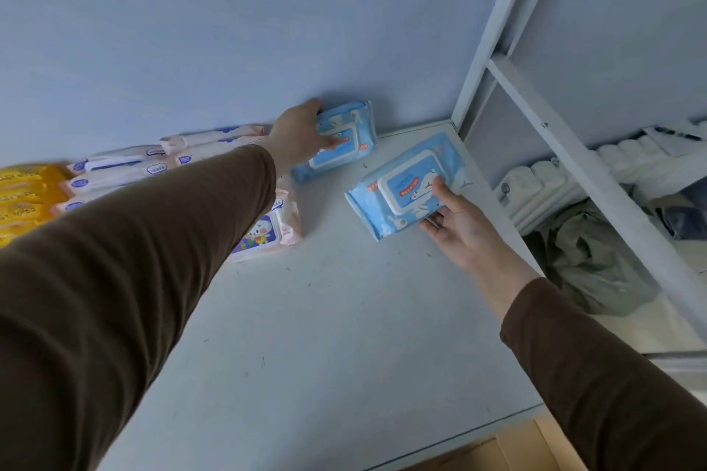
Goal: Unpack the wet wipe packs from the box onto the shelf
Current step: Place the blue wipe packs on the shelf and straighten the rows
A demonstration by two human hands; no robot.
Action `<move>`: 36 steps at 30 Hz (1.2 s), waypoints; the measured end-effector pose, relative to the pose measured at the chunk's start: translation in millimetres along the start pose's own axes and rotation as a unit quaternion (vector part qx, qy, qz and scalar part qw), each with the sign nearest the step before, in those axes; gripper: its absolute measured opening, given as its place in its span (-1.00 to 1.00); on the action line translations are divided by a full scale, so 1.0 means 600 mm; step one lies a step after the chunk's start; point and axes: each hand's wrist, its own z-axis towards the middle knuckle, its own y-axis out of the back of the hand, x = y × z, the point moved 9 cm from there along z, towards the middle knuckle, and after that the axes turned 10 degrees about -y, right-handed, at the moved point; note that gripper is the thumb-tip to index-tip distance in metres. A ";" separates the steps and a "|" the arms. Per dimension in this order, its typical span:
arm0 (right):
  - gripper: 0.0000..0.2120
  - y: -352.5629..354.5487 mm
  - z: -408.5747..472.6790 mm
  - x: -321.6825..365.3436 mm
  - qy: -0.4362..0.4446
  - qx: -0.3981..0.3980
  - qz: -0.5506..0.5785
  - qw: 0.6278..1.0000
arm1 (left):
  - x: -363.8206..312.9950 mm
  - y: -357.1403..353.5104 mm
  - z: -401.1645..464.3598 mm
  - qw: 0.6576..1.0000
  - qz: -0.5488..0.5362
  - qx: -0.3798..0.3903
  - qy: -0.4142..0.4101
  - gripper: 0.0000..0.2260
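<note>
Two blue wet wipe packs with white lids are over the white shelf board (325,317). My left hand (298,134) grips the far blue pack (344,141) at its left end, holding it tilted against the blue back wall. My right hand (455,218) holds the near blue pack (405,183) from below at its right end, just above the shelf near the right corner. Pink packs (206,149) lie in rows at the left, and one pink pack with a cartoon lid (267,233) shows beside my left sleeve. The box shows only as a brown edge (482,451) at the bottom.
Yellow wipe packs (26,195) lie at the far left. A white metal upright (493,31) and a slanted brace (597,180) bound the shelf on the right. Beyond them are white rolls (543,180) and a crumpled green cloth (589,256).
</note>
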 end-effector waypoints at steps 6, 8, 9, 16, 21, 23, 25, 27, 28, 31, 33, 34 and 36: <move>-0.44 -0.041 0.035 -0.025 0.003 0.024 0.006 1.000 | 0.005 0.007 0.005 0.992 0.103 -0.053 -0.056 -0.60; -0.35 -0.058 0.047 -0.035 0.006 0.014 0.008 1.000 | 0.001 0.012 0.004 0.990 0.123 -0.044 -0.052 -0.59; -0.31 -0.065 0.053 -0.039 0.008 0.008 0.009 1.000 | 0.000 0.016 0.003 0.990 0.126 -0.032 -0.052 -0.60; -0.46 -0.119 0.103 -0.064 0.038 0.008 0.006 0.999 | 0.034 0.087 -0.051 0.997 0.055 -0.052 -0.034 -0.76; -0.56 -0.104 0.113 -0.061 0.108 -0.104 -0.118 0.982 | 0.022 0.083 -0.098 0.995 0.056 -0.065 -0.055 -0.76; -0.50 -0.086 0.094 -0.028 0.196 -0.213 -0.280 0.915 | 0.021 0.073 -0.112 0.994 0.066 -0.061 -0.055 -0.69; -0.38 -0.085 0.082 -0.004 0.250 -0.262 -0.408 0.838 | 0.022 0.059 -0.121 0.994 0.083 -0.046 -0.050 -0.59; -0.34 -0.096 0.082 0.006 0.261 -0.240 -0.464 0.812 | 0.021 0.045 -0.126 0.993 0.106 -0.029 -0.049 -0.52; -0.31 -0.104 0.086 0.009 0.262 -0.215 -0.474 0.812 | 0.020 0.041 -0.126 0.992 0.115 -0.022 -0.046 -0.49; -0.20 -0.135 0.083 0.015 0.293 -0.152 -0.500 0.801 | 0.019 0.030 -0.124 0.989 0.144 -0.009 -0.038 -0.42; -0.18 -0.143 0.078 0.016 0.314 -0.147 -0.513 0.785 | 0.015 0.027 -0.121 0.987 0.151 -0.022 -0.045 -0.33; -0.17 -0.145 0.075 0.015 0.327 -0.147 -0.518 0.776 | 0.014 0.027 -0.120 0.987 0.149 -0.034 -0.053 -0.26; -0.14 -0.153 0.064 0.013 0.354 -0.143 -0.529 0.758 | 0.017 0.025 -0.114 0.988 0.136 -0.032 -0.059 -0.07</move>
